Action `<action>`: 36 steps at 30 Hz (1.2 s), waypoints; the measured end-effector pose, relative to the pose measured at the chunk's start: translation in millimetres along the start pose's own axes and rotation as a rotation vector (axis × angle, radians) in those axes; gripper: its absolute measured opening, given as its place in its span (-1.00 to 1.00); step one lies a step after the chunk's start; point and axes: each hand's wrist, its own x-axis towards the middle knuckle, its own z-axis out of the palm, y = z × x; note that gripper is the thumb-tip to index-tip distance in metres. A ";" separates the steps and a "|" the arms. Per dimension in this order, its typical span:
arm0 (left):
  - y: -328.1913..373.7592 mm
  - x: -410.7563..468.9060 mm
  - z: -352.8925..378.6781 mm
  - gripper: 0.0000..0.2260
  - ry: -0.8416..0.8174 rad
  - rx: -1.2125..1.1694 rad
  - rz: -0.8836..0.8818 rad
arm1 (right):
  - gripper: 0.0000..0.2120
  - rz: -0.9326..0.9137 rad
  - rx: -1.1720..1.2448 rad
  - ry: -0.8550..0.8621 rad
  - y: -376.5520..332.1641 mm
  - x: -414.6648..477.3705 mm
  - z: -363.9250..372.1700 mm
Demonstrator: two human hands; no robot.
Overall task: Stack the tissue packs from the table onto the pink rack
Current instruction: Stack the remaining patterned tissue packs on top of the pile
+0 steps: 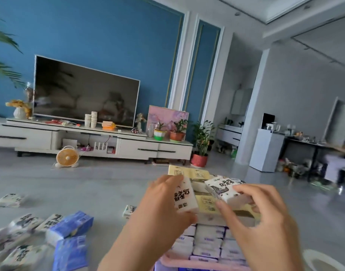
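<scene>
Stacking mid-go: left hand (163,206) curled round a white black-print tissue pack (184,194), right hand (265,220) pinching a second white pack (223,187) tilted just above the pile on the pink rack (173,260), probably lining up the top layer. Soft plastic-wrapped bricks, squishy but flat-sided, so easy piling over the yellow packs (189,172); blue packs (70,225) waiting lower left.

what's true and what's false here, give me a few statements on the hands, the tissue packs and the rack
1. The left hand grips a white pack. True.
2. The right hand is empty. False: it grips a second white pack.
3. The pink rack holds nothing. False: stacked packs fill it, with cream packs on top.
4. Some blue packs lie at lower left. True.
5. The television shows a programme. False: its screen is dark.
</scene>
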 end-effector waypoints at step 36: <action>-8.3 1.1 10.9 -0.66 0.030 -0.049 -0.208 | -0.57 -0.020 -0.071 -0.304 14.1 -4.9 21.7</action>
